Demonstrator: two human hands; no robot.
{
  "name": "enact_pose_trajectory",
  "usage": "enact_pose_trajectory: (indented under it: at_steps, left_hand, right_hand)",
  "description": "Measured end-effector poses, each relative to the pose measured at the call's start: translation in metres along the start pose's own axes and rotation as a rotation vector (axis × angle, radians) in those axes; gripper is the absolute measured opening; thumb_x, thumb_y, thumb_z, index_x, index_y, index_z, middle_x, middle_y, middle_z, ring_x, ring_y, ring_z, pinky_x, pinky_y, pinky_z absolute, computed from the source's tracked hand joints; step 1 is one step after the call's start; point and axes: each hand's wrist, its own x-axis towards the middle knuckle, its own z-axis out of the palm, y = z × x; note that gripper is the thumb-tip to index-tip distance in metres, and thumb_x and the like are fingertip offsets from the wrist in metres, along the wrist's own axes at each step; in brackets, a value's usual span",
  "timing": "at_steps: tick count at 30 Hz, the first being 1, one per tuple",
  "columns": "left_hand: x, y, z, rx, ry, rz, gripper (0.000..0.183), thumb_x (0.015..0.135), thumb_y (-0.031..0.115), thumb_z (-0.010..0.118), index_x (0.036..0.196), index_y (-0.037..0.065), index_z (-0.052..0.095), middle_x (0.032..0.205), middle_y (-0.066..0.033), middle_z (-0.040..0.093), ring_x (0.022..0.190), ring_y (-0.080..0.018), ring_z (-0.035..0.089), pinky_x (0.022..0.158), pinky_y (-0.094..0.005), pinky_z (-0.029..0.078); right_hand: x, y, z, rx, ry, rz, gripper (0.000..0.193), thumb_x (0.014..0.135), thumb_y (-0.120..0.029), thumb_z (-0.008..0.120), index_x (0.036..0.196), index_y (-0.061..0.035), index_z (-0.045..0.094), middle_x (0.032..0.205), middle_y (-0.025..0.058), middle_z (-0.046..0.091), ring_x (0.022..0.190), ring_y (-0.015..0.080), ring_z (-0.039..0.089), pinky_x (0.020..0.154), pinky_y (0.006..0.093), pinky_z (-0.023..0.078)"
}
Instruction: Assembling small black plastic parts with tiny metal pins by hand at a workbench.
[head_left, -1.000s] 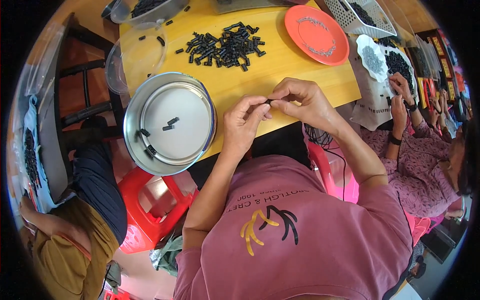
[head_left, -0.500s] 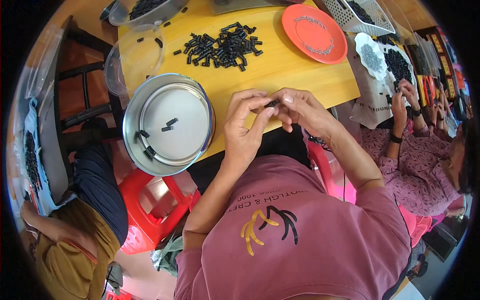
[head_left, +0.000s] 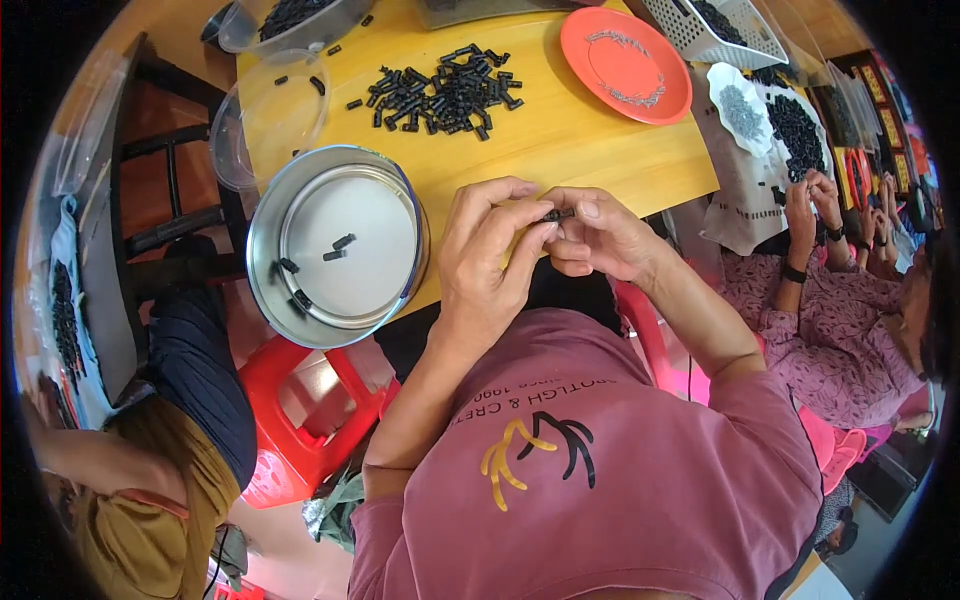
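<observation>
My left hand (head_left: 490, 255) and my right hand (head_left: 598, 235) meet over the near edge of the yellow table (head_left: 560, 150). Together their fingertips pinch one small black tube-shaped part (head_left: 556, 214). A pile of the same black parts (head_left: 440, 88) lies further back on the table. To the left stands a round metal tin (head_left: 335, 245) with a few black parts inside. An orange plate (head_left: 625, 62) holding thin metal springs sits at the back right.
A clear plastic lid (head_left: 268, 120) lies behind the tin, and a bowl of black parts (head_left: 295, 18) stands at the far edge. A white basket (head_left: 720, 25) is at the back right. Another person (head_left: 830, 290) works on the right; a red stool (head_left: 310, 410) stands below.
My hands have drawn closer together and slightly toward me, still on the small black part. The rest looks unchanged.
</observation>
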Motion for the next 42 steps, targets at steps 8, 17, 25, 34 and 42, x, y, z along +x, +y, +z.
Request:
enact_pose_trajectory:
  at_steps: [8, 17, 25, 34, 42]
  left_hand:
    - [0.003, 0.010, -0.003, -0.068, -0.020, -0.015, 0.025, 0.076, -0.007, 0.073, 0.098, 0.001, 0.065, 0.100, -0.0135, 0.064, 0.091, -0.0294, 0.064, 0.076, -0.0363, 0.052]
    - [-0.001, 0.020, -0.014, -0.149, -0.015, -0.041, 0.020, 0.078, -0.007, 0.074, 0.096, -0.001, 0.068, 0.095, -0.0132, 0.067, 0.093, -0.0264, 0.066, 0.084, -0.0349, 0.052]
    - [0.007, 0.024, -0.040, -0.100, 0.022, -0.177, 0.019, 0.081, -0.008, 0.071, 0.099, -0.002, 0.067, 0.103, -0.0134, 0.065, 0.096, -0.0211, 0.063, 0.084, -0.0290, 0.049]
    - [-0.006, 0.007, -0.123, 0.687, 0.253, -0.123, 0.028, 0.085, -0.005, 0.069, 0.112, 0.000, 0.068, 0.110, -0.0121, 0.064, 0.098, -0.0199, 0.062, 0.082, -0.0287, 0.049]
    - [-0.017, 0.039, -0.061, 0.012, -0.029, -0.117, 0.024, 0.082, -0.005, 0.073, 0.105, 0.001, 0.069, 0.094, -0.0128, 0.067, 0.078, -0.0208, 0.065, 0.065, -0.0279, 0.051]
  right_hand:
    - [0.000, 0.005, 0.000, 0.127, -0.071, 0.026, 0.031, 0.094, -0.031, 0.068, 0.110, -0.0062, 0.061, 0.082, -0.0012, 0.054, 0.061, 0.0058, 0.040, 0.055, 0.0242, 0.037]
    - [0.008, 0.020, 0.025, 0.221, -0.097, 0.001, 0.022, 0.091, -0.025, 0.071, 0.099, -0.0084, 0.059, 0.077, -0.0065, 0.048, 0.058, -0.0001, 0.036, 0.056, 0.0217, 0.036]
    - [0.027, 0.002, 0.035, 0.134, -0.107, 0.049, 0.026, 0.097, -0.032, 0.065, 0.098, -0.0058, 0.062, 0.083, 0.0007, 0.059, 0.058, 0.0064, 0.044, 0.056, 0.0259, 0.043]
    - [0.080, -0.043, -0.042, -1.357, 0.621, -0.675, 0.019, 0.089, -0.015, 0.071, 0.104, -0.0037, 0.071, 0.087, 0.0052, 0.066, 0.068, 0.0140, 0.062, 0.065, 0.0290, 0.052]
    - [0.089, -0.040, -0.042, -1.865, 0.748, -0.594, 0.020, 0.087, -0.024, 0.072, 0.097, -0.0069, 0.072, 0.091, 0.0107, 0.067, 0.076, 0.0311, 0.067, 0.067, 0.0403, 0.053]
